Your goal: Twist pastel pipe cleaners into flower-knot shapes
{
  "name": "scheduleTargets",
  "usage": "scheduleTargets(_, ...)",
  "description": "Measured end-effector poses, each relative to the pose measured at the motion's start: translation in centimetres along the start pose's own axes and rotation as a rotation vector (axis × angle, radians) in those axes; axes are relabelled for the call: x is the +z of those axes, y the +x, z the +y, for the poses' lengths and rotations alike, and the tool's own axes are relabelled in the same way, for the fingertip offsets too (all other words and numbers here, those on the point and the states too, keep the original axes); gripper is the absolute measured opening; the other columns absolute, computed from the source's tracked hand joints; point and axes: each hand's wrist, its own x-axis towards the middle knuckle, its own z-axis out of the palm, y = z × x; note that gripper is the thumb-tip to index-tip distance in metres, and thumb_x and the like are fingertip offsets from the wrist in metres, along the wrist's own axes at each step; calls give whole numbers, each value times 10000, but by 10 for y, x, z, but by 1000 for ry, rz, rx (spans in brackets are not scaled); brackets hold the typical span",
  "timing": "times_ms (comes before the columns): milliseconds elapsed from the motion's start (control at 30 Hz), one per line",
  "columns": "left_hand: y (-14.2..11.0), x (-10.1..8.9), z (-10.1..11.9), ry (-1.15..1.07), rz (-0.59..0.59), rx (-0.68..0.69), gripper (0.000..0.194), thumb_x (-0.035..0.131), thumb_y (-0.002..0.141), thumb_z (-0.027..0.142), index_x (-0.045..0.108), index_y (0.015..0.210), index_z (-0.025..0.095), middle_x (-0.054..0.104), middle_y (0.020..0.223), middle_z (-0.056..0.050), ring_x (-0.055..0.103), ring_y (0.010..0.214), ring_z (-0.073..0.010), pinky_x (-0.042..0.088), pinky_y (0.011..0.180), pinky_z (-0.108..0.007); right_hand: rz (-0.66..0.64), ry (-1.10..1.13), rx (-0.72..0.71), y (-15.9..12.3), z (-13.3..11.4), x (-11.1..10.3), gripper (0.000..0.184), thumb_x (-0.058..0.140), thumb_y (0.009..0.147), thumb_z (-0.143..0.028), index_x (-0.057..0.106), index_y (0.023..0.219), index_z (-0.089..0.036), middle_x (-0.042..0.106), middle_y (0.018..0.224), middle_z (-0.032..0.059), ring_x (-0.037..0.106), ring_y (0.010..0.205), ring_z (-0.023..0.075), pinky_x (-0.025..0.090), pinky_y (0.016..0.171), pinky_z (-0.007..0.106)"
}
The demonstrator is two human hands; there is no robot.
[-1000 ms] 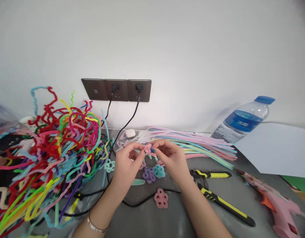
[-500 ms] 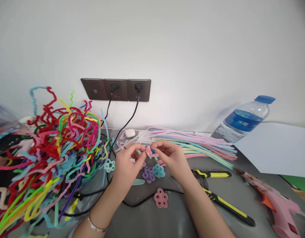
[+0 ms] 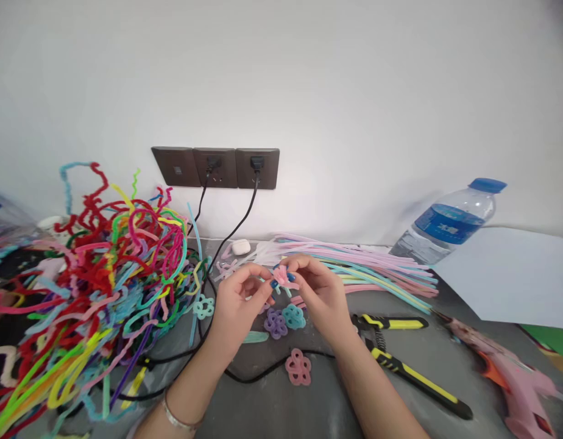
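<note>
Between my two hands is a small piece of bent pink pipe cleaner (image 3: 286, 278), held above the table. My left hand (image 3: 240, 305) pinches it from the left with thumb and finger. From the right, my right hand (image 3: 320, 299) grips it too, fingers closed. Just below lie a purple pipe-cleaner flower (image 3: 275, 324) and a blue one (image 3: 293, 316), side by side. A pink flower (image 3: 298, 367) rests nearer to me, and a mint flower (image 3: 203, 306) lies left of my left hand.
A tangled heap of colourful pipe cleaners (image 3: 112, 274) fills the left. Straight pipe cleaners (image 3: 377, 262) lie behind my hands. Yellow-black pliers (image 3: 418, 378), a pink glue gun (image 3: 514, 378), a tilted water bottle (image 3: 455, 219) and white paper (image 3: 514, 274) are at right. A black cable (image 3: 258, 375) crosses the table.
My fingers have shifted their hold on the pink pipe cleaner, which has turned and moved slightly right. Both hands stay on it; the things on the table stay put.
</note>
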Motion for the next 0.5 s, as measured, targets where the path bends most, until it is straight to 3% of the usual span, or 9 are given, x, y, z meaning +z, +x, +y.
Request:
scheduleTargets(167, -1, -3, 4, 294, 43, 221, 107, 587, 794, 127, 664, 733, 169, 674, 747, 2, 569, 549, -88, 408, 514, -201, -70, 11, 21, 3, -1, -5, 43, 629, 890, -222, 658, 858, -217, 666, 884, 45, 628, 866, 184, 505, 763, 286)
scheduleTargets(500, -3, 0, 5, 334, 81, 198, 101, 562, 775, 102, 614, 732, 178, 609, 656, 38, 544, 533, -92, 400, 516, -200, -19, 0, 36, 2, -1, -4, 48, 650, 859, -194, 694, 858, -212, 714, 855, 42, 669, 811, 169, 544, 749, 272)
